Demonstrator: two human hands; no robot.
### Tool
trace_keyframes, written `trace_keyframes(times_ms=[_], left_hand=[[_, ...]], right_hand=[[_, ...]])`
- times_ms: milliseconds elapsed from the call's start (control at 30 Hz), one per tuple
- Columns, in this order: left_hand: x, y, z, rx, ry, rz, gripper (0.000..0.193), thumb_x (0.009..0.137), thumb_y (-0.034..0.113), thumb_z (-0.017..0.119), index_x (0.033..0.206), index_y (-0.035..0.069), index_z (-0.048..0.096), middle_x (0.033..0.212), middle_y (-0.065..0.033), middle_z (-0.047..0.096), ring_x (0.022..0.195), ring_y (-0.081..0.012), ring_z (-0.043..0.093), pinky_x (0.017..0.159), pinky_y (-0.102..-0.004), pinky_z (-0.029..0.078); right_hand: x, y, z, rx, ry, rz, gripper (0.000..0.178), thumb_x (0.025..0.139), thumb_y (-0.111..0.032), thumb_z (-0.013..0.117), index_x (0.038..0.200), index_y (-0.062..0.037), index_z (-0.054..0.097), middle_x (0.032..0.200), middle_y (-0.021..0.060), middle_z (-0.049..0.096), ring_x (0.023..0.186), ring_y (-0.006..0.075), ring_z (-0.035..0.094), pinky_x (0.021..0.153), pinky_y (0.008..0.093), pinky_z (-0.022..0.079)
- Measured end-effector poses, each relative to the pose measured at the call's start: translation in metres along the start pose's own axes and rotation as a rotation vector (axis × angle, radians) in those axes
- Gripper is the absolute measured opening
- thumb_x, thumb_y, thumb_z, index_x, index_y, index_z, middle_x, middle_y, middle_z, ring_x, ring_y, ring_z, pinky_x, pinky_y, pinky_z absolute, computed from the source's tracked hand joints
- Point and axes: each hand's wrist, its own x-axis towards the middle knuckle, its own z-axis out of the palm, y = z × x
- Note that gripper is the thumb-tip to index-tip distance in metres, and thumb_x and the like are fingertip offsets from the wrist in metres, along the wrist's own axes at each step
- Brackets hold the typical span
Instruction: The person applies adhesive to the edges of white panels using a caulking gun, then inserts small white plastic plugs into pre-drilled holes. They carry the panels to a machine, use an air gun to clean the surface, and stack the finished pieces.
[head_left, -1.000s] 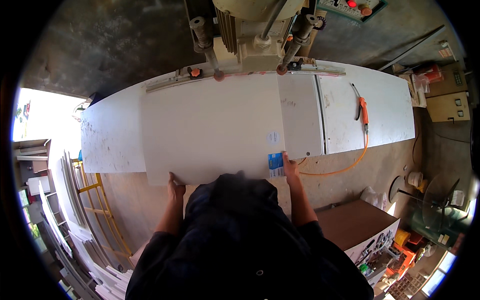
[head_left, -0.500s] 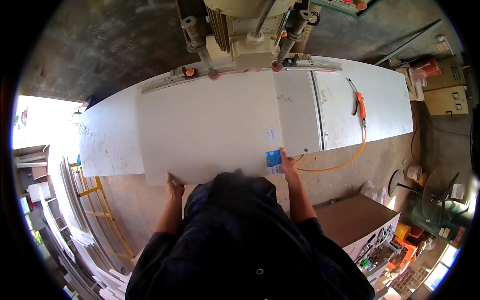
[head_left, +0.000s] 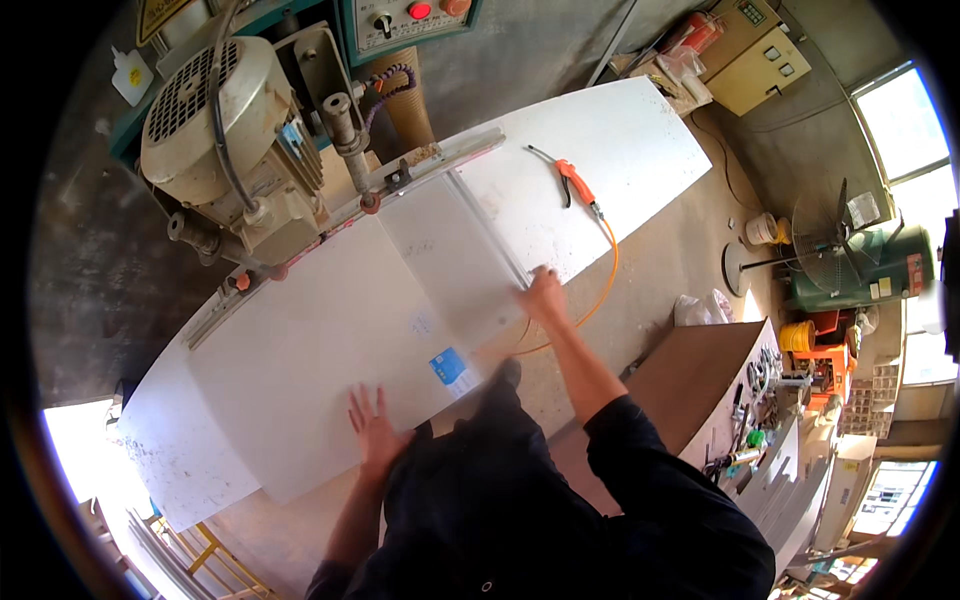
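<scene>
A large pale panel (head_left: 320,370) lies on the white worktable (head_left: 185,465), its far edge by the machine's rail. My left hand (head_left: 378,432) rests on the panel near its front edge, fingers spread. The panel carries a blue and white label (head_left: 449,369) and a faint round sticker (head_left: 420,324). My right hand (head_left: 543,298) is off the panel, at the table's front edge beside the metal strip (head_left: 490,228). Its fingers are blurred, and I cannot make out anything in them. Beyond that hand, an orange air blow gun (head_left: 574,182) lies on the table.
A machine with a large motor (head_left: 205,120) and vertical posts (head_left: 347,140) stands over the table's far side. From the blow gun an orange hose (head_left: 612,270) hangs past the front edge. A brown-topped cabinet (head_left: 690,385) and a floor fan (head_left: 820,235) stand to the right.
The view has turned right. My right hand has let go of the panel's right front corner and moved to the metal strip. My left hand has gone from the front edge onto the panel's top.
</scene>
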Motion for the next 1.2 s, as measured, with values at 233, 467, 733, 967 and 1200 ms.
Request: trace_keyframes(times_ms=[233,467,733,967,1200], left_hand=[[0.052,0.085,0.029,0.378,-0.103,-0.146,0.133,0.058,0.035,0.090,0.158,0.014,0.005,0.157,-0.0357,-0.007,0.140,-0.0647,0.000,0.115,-0.0668,0.016],[0.050,0.107,0.023,0.427,-0.278,-0.281,0.141,0.059,0.036,0.089,0.157,0.016,-0.011,0.157,-0.0348,-0.013,0.143,-0.0608,-0.001,0.115,-0.0638,0.019],[0.042,0.121,0.037,0.434,-0.252,-0.327,0.141,0.059,0.026,0.090,0.157,0.016,-0.011,0.158,-0.0336,-0.012,0.144,-0.0581,-0.005,0.118,-0.0604,0.014],[0.039,0.125,0.033,0.419,-0.266,-0.329,0.141,0.060,0.025,0.090,0.156,0.015,-0.013,0.157,-0.0339,-0.014,0.145,-0.0569,-0.006,0.120,-0.0587,0.011],[0.037,0.110,0.037,0.410,-0.254,-0.312,0.142,0.059,0.028,0.091,0.157,0.015,-0.011,0.158,-0.0344,-0.012,0.145,-0.0572,-0.005,0.120,-0.0587,0.012]], right_hand=[[0.207,0.114,-0.050,-0.105,0.269,0.042,0.086,0.081,-0.027,0.075,0.148,-0.0049,0.025,0.147,0.0204,0.037,0.137,0.0395,0.036,0.110,0.0548,0.035],[0.187,0.154,-0.057,0.104,-0.019,0.026,0.046,0.082,-0.019,0.061,0.124,-0.0021,0.051,0.116,0.0250,0.063,0.109,0.0408,0.063,0.088,0.0462,0.052],[0.010,0.301,-0.068,1.414,-0.317,0.118,0.056,0.083,-0.009,0.056,0.138,-0.0018,0.051,0.070,0.0006,0.048,0.052,0.0092,0.043,0.045,0.0258,0.035],[-0.116,0.418,-0.178,2.002,-0.045,-0.003,0.064,0.100,-0.040,0.048,0.154,-0.0120,0.028,0.084,0.0029,0.048,0.053,0.0101,0.040,0.044,0.0245,0.034],[-0.112,0.410,-0.210,2.053,-0.425,-0.480,0.076,0.085,-0.024,0.062,0.149,0.0007,0.030,0.073,0.0056,0.047,0.047,0.0144,0.044,0.040,0.0272,0.038]])
